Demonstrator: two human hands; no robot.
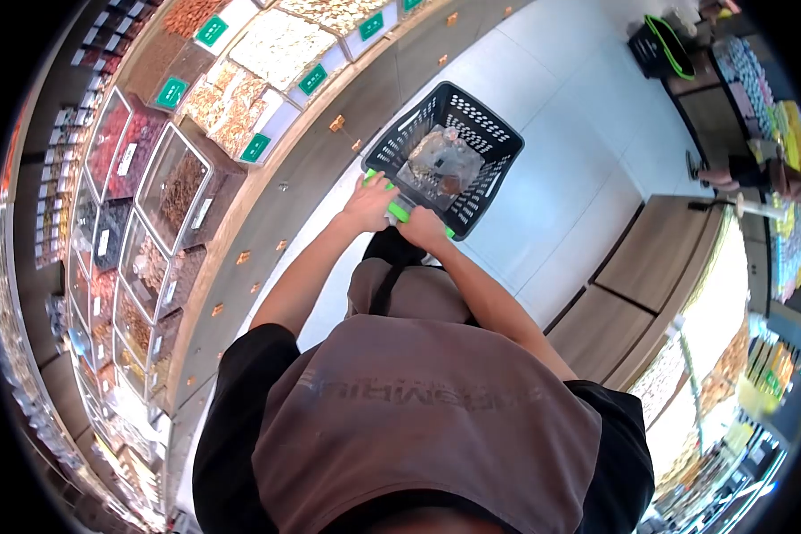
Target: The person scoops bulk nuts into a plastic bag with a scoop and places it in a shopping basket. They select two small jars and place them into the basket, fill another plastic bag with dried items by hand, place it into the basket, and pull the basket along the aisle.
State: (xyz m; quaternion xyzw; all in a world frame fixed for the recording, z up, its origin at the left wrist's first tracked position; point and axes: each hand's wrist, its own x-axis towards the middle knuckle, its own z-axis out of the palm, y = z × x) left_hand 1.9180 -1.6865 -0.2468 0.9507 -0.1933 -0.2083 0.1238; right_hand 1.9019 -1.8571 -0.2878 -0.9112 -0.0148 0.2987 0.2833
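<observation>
Brown shirt (427, 427); L hand (370, 205), R hand (424, 229) gripping grn handle, (399, 213) 1 blk basket (468, 114).

In the upper middle, a basket (497, 151) is showing perforated black plastic; its handle (400, 214) is looking smooth, and plastic bagging (449, 162) inside is shining, crinkled. Floor tiles (556, 111), upper right, are gleaming. A garment (427, 427), bottom centre, is appearing as matt cloth; transparent lids (174, 174), left, are looking glossy.

bagged goods (445, 163) in basket (479, 117), food bins (174, 185) to the left
</observation>
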